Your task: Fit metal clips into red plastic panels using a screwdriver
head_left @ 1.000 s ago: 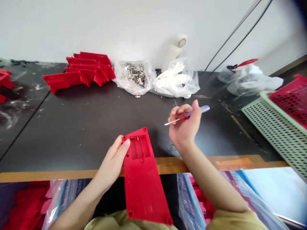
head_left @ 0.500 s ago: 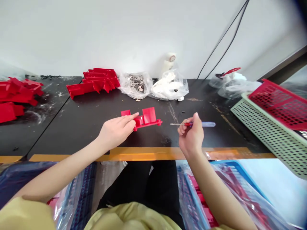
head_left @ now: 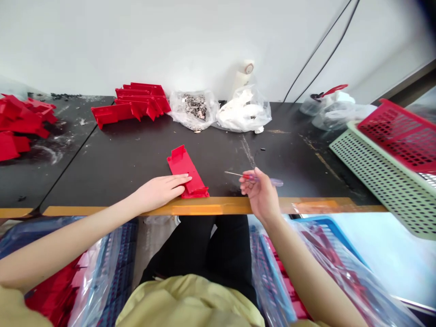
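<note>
A red plastic part lies flat on the dark table near its front edge, slanted, with raised flaps at both ends. My left hand holds it down, long fingers stretched over its face and the thumb side by its left edge. In my right hand is a screwdriver with a clear purple and red handle, gripped between thumb and curled fingers. Its thin metal shaft points left toward the red part without touching it.
Stacked red parts and a red pile stand behind and left. Bags of small dark pieces and white pieces sit near the wall. A green basket overhangs on the right. Bagged blue crates flank my legs.
The red part has turned from standing on edge to lying flat, closer to the table's front edge. My right hand and the screwdriver have shifted left, the shaft now slanting.
</note>
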Available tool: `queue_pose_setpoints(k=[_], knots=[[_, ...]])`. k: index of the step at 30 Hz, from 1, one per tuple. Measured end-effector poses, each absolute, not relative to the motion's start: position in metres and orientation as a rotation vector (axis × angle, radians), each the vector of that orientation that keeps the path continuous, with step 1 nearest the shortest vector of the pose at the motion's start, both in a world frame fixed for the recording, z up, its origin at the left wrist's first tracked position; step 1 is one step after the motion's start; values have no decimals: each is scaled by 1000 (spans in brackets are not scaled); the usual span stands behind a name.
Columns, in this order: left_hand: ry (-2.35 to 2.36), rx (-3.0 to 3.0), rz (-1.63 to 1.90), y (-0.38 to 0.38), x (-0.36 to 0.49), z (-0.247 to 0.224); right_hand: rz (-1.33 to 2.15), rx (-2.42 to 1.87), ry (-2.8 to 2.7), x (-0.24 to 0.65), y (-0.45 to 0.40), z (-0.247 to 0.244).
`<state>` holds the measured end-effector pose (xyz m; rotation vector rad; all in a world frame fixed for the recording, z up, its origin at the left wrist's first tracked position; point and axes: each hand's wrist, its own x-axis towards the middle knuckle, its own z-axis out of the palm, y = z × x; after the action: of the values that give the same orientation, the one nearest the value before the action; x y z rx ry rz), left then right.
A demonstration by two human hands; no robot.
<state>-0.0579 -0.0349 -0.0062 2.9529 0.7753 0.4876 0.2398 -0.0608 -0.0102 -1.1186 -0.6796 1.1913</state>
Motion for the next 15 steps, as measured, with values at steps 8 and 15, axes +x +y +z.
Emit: queue_pose_setpoints(k=[8,15], knots=[[900,2704,567,-44,-66,3,1411,-1111,-979,242,-63,-10],[1206,2534,563,-46,-52,-7,1279,-1063,-1024,228,-47,-9]])
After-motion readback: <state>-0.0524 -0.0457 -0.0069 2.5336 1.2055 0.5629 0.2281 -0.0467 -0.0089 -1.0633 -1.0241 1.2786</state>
